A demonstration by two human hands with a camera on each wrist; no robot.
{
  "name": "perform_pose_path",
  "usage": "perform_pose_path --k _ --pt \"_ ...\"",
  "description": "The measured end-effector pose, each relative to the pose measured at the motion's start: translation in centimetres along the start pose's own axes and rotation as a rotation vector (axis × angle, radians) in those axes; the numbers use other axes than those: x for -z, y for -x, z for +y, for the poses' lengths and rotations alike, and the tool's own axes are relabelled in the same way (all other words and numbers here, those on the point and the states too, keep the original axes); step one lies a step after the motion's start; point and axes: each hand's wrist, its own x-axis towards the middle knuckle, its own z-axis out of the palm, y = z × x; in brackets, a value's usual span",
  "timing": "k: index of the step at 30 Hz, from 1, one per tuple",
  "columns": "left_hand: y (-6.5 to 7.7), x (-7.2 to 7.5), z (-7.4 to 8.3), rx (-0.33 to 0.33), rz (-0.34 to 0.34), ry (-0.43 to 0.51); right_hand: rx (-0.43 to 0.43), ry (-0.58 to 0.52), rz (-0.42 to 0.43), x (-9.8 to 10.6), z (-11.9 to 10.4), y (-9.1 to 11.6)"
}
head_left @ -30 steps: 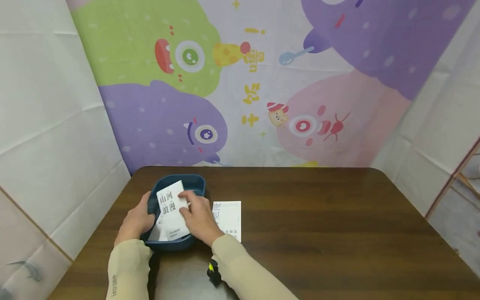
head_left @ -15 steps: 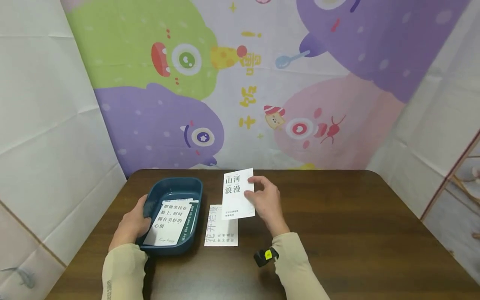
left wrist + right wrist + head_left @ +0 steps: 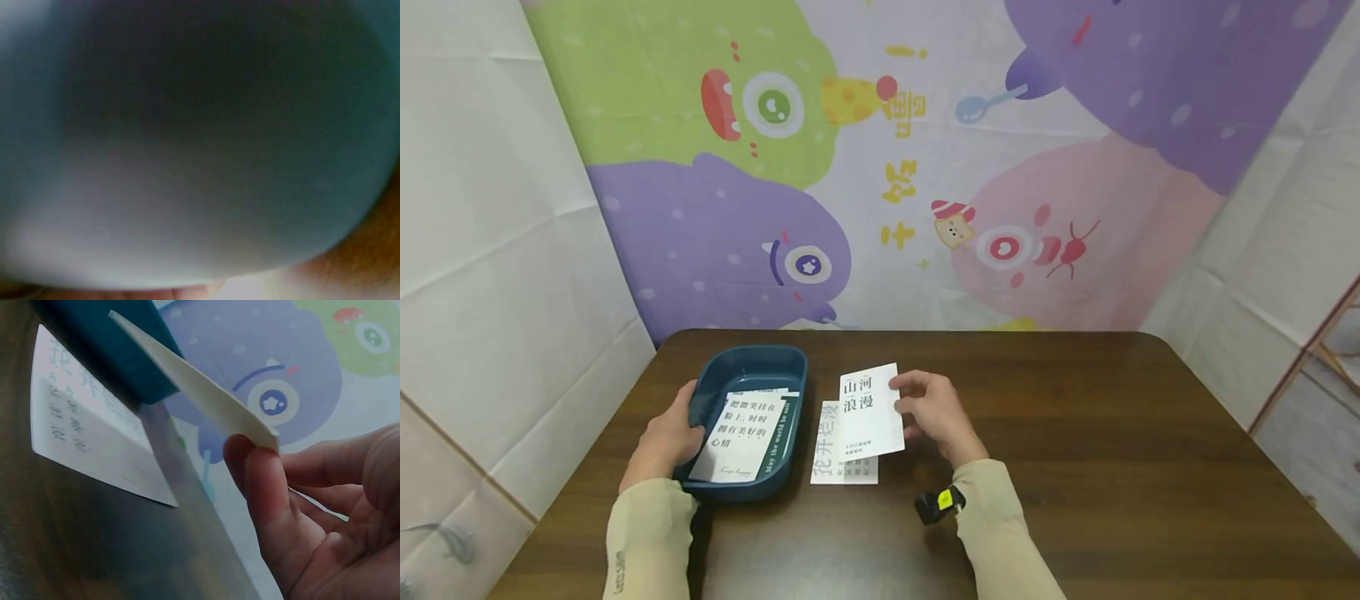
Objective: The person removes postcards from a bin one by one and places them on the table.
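Observation:
My right hand [image 3: 942, 417] pinches a white card [image 3: 871, 412] with large black characters by its right edge. In the right wrist view, thumb and fingertips meet on one end of that card [image 3: 206, 394], seen nearly edge-on. It is held above another white card [image 3: 823, 471] with purple lettering, which lies on the table and is partly covered in the head view. My left hand [image 3: 662, 437] grips the left side of a dark blue tub [image 3: 797, 367], thumb over the rim. Inside the tub lie a white printed card [image 3: 741, 442] and a dark green one [image 3: 782, 429].
The brown wooden table [image 3: 1075, 450] reaches back to a cartoon-printed curtain [image 3: 895, 308]. Pale panels [image 3: 512, 250] stand at the left and right. A black strap with a yellow tag [image 3: 940, 502] hangs at the right wrist. Blur fills the left wrist view.
The right hand has carried the white card from over the tub to the right, then lowered it a little over the purple-lettered card. My left hand stays on the tub.

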Motion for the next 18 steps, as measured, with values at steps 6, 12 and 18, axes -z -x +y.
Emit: perform_pose_path --k 6,12,18 --pt "-0.1 0.0 -0.2 -0.001 0.002 0.000 -0.052 -0.016 -0.104 -0.7 1.2 -0.2" --pt "-0.2 -0.1 -0.2 0.003 0.005 -0.006 -0.069 -0.020 -0.145 -1.1 2.2 -0.5" --pt "-0.3 -0.2 -0.1 -0.009 0.018 -0.014 -0.073 -0.002 -0.122 -1.4 2.5 -0.5"
